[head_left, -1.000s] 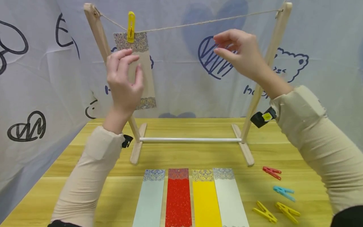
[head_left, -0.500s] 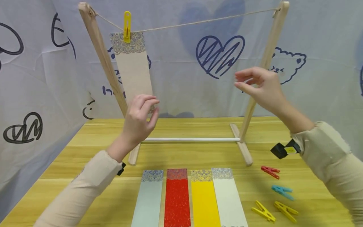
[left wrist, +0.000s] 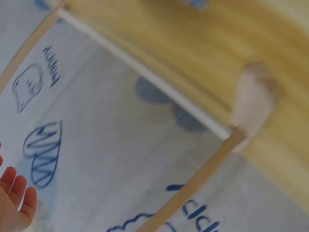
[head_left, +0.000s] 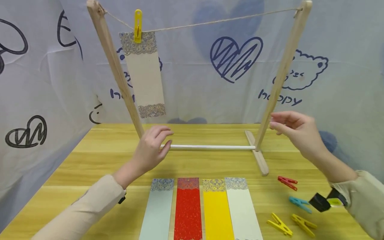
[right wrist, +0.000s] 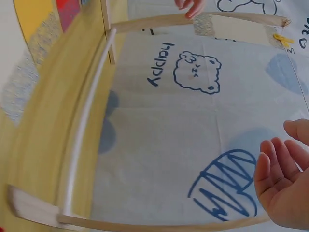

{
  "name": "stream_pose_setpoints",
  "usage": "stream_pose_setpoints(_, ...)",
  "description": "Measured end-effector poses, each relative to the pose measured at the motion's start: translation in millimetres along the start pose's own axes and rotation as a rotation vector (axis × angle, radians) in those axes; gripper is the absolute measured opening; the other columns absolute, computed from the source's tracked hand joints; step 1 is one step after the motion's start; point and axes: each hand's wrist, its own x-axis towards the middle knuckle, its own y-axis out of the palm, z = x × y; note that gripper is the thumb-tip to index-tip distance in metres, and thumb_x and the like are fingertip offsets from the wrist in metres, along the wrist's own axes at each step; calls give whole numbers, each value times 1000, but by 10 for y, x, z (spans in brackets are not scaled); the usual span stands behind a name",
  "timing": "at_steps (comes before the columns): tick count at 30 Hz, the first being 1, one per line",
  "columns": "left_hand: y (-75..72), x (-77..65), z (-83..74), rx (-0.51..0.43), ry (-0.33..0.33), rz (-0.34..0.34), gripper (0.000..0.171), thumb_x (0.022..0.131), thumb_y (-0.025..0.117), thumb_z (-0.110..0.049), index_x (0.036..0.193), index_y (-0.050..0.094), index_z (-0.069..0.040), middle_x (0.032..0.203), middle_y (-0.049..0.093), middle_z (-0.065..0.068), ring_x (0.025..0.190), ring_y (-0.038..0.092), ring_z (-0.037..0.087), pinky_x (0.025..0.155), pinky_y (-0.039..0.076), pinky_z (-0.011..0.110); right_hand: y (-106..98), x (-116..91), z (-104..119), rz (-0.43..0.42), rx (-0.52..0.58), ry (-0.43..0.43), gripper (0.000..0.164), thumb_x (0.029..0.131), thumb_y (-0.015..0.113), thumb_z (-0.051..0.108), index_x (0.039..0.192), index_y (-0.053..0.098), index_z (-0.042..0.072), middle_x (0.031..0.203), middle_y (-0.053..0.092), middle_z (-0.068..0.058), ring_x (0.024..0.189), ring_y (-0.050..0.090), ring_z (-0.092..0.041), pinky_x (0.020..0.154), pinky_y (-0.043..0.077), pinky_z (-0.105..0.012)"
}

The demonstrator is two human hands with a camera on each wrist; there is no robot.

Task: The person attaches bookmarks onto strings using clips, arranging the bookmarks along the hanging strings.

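A cream paper strip with lace-patterned ends hangs from the string, held by a yellow clothespin. Below it, my left hand hovers by the left foot of the wooden frame, fingers loosely bent, holding nothing. My right hand is in the air beside the right post, also without anything in it; its thumb and fingers are apart in the right wrist view. On the table lie a pale blue strip, a red strip, a yellow strip and a white strip.
At the right of the table lie a red clothespin, a blue clothespin and two yellow clothespins. A white crossbar joins the frame's feet low over the table. A printed cloth hangs behind.
Both hands have come down from near the string, moving away from the hanging strip. The right hand has also shifted to the right. The strip and clothespin stay hanging on the string.
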Motion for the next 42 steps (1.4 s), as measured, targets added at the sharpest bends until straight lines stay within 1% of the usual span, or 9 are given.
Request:
stream_pose_setpoints(6, 50, -231, -39, -1, -33, 152, 28, 70, 69, -1, 97, 60, 2, 97, 58, 14, 92, 54, 28, 87, 41, 44, -29, -396, -149, 15, 204, 136, 21, 85, 58, -2, 102, 65, 7, 84, 64, 0, 71, 60, -10, 58, 48, -18)
stream_pose_setpoints(9, 82, -320, -48, 1, -60, 220, 29, 72, 70, -2, 99, 61, -1, 99, 58, 12, 92, 55, 26, 78, 48, 37, 3, -563, -225, 20, 245, 178, 23, 84, 58, -3, 103, 65, 8, 85, 65, 0, 72, 61, -10, 58, 49, -18)
stream_pose_setpoints(14, 116, -433, -63, -35, -89, 300, 32, 71, 73, -4, 101, 62, -3, 98, 58, 9, 88, 56, 24, 72, 50, 33, 100, -803, -337, 54, 173, 258, 22, 85, 59, 1, 104, 65, 11, 87, 65, 3, 74, 61, -8, 60, 51, -20)
stream_pose_setpoints(20, 145, -586, -82, -69, -97, 386, 35, 71, 76, -11, 102, 62, -3, 95, 58, 8, 85, 57, 21, 72, 49, 31, 197, -1051, -439, 121, 65, 337, 22, 86, 59, 8, 107, 62, 2, 88, 65, 6, 73, 60, -11, 59, 51, -26)
stream_pose_setpoints(23, 137, -658, -104, -80, -123, 468, 38, 72, 75, -16, 105, 61, -3, 97, 59, 8, 88, 57, 22, 75, 49, 33, 221, -1152, -499, 157, 65, 381, 23, 86, 59, 7, 107, 61, -2, 88, 64, 6, 74, 60, -11, 59, 51, -28)
stream_pose_setpoints(26, 117, -705, -120, -110, -185, 577, 42, 74, 74, -19, 110, 60, -4, 102, 59, 8, 92, 56, 23, 79, 48, 35, 231, -1238, -560, 192, 55, 423, 26, 85, 60, 7, 107, 59, -6, 90, 64, 8, 78, 59, -9, 62, 51, -27)
stream_pose_setpoints(32, 90, -732, -115, -176, -304, 748, 51, 74, 73, -24, 118, 55, -5, 112, 57, 9, 101, 53, 25, 84, 45, 38, 215, -1382, -675, 304, 39, 372, 29, 83, 61, 4, 107, 57, -12, 94, 64, 8, 79, 57, -6, 63, 50, -25)
stream_pose_setpoints(38, 79, -755, -106, -276, -356, 827, 63, 66, 77, -24, 121, 52, -2, 116, 56, 11, 101, 54, 25, 88, 43, 39, 162, -1504, -780, 431, 140, 363, 35, 83, 61, 3, 113, 54, -11, 101, 63, 9, 84, 58, -9, 67, 51, -25)
stream_pose_setpoints(42, 57, -776, -104, -322, -396, 892, 71, 62, 79, -26, 123, 51, -3, 120, 54, 11, 107, 51, 27, 91, 40, 41, 153, -1587, -822, 473, 142, 360, 40, 82, 63, 3, 115, 50, -16, 104, 62, 13, 87, 58, -9, 68, 51, -25)
